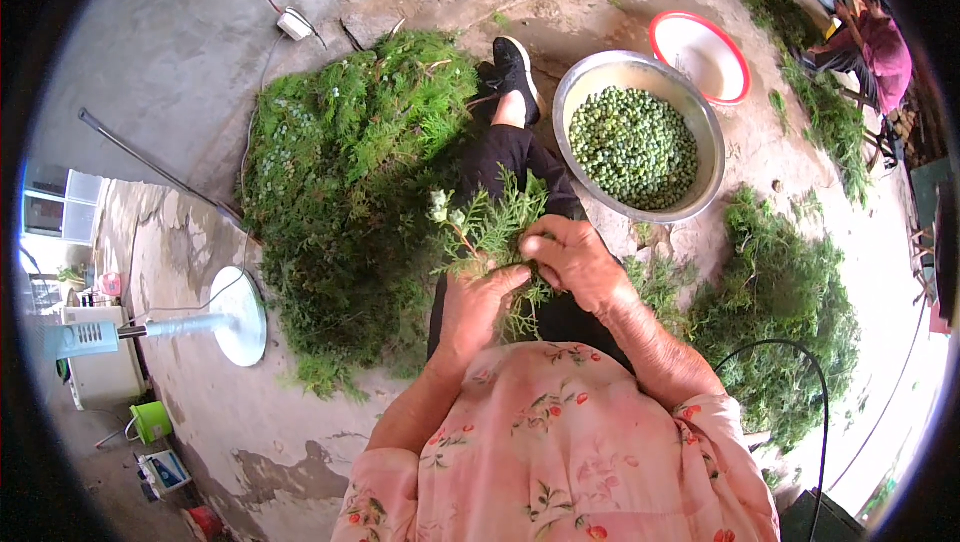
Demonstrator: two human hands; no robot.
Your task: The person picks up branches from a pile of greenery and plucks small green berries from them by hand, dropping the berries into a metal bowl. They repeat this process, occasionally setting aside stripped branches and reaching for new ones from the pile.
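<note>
Over my lap, my left hand (pixel 478 304) is closed round the stem of a green conifer sprig (pixel 492 227). Pale green cones show at the sprig's upper left tip. My right hand (pixel 572 260) sits against the sprig's right side, its thumb and fingers pinched together at the foliage; whether a cone is between them is hidden. Ahead and to the right stands a steel basin (pixel 715 157) holding a heap of small green cones (pixel 632 147). A large pile of cut conifer branches (pixel 340 172) lies to the left of my legs.
A white basin with a red rim (pixel 740 62) stands beyond the steel one. More branches (pixel 775 312) lie at the right. A pale blue fan (pixel 238 317) stands at the left, near a power strip's cable (pixel 293 24). Another person (pixel 885 57) sits at the far right.
</note>
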